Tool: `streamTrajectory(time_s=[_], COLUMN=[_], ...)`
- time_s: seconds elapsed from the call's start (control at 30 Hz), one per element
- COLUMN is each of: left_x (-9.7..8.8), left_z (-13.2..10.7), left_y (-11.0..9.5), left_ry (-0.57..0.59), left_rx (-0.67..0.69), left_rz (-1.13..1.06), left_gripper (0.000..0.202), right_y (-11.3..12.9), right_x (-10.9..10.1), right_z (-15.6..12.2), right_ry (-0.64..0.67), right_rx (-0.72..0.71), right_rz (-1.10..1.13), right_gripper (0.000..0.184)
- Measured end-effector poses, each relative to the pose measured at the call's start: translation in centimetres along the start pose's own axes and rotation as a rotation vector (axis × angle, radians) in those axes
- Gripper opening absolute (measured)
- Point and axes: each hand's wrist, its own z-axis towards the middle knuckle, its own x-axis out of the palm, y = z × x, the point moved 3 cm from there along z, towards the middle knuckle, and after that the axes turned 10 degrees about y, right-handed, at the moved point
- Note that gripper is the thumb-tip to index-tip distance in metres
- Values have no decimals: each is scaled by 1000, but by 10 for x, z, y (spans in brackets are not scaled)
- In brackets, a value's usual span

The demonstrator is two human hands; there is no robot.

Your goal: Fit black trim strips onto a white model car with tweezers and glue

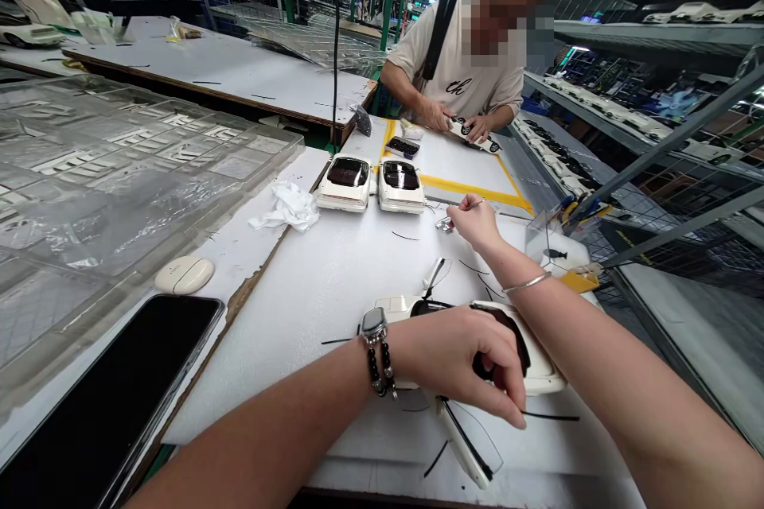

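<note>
My left hand [477, 358] is closed over the white model car [543, 370], pinching a thin black strip [555, 416] that sticks out to the right of its fingertips. That car lies on the white foam-topped table with its doors spread; one door [465, 445] points toward me, the other [434, 277] away. My hand and wrist hide much of its body. Farther off, my right hand [476, 223] is closed on a slim metal tool [477, 203], its exact kind unclear. Small shiny parts [443, 225] lie just left of those fingers.
Two white model cars [343, 183] stand side by side beyond my hands. Loose black strips [435, 459] are scattered about. To the left are a phone [113, 390], a cream case [185, 276], crumpled tissue [286, 207] and plastic trays [119, 175]. A co-worker [465, 87] handles another car opposite.
</note>
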Motion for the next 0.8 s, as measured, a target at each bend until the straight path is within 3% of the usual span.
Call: streamTrajectory(time_s=[0.8], left_x=[-1], left_z=[1], left_y=[-1], left_ry=[8], left_rx=[-9], left_rz=[-12], left_gripper=[18], right_y=[-1], right_x=[2], right_z=[3], right_ry=[-4], right_rx=[-10], right_rz=[3], right_gripper=[13])
